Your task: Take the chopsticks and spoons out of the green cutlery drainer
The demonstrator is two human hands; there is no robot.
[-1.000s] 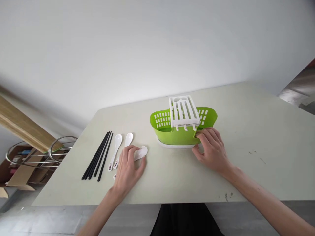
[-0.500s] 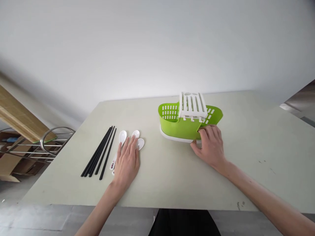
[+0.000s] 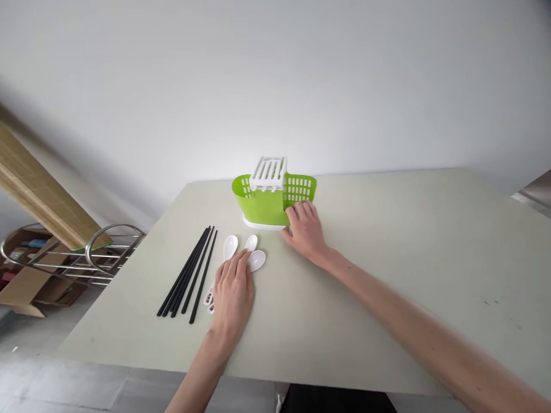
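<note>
A green and white plastic cutlery holder (image 3: 264, 207) stands upright near the back of the table, a slotted white rack (image 3: 267, 172) across its middle. My right hand (image 3: 305, 229) grips its lower right end, fingers over the rim and thumb at the white base. Three white spoons (image 3: 230, 246) lie bowl-away on the table. Across them rests my left hand (image 3: 233, 287), fingers laid out and slightly bent, hiding most of the handles. To its left lie several black chopsticks (image 3: 185, 275) in a loose fan.
The pale table (image 3: 387, 246) backs against a white wall (image 3: 301, 86). On the floor at left, a metal rack (image 3: 99, 252) stands beside an open cardboard box (image 3: 30, 287) and a long tan panel (image 3: 47, 183).
My right hand has slid the cutlery holder left and back, turning it slightly, closer to the spoons. My left hand stays over the spoons, its fingers a bit more bent. The camera view shifted slightly.
</note>
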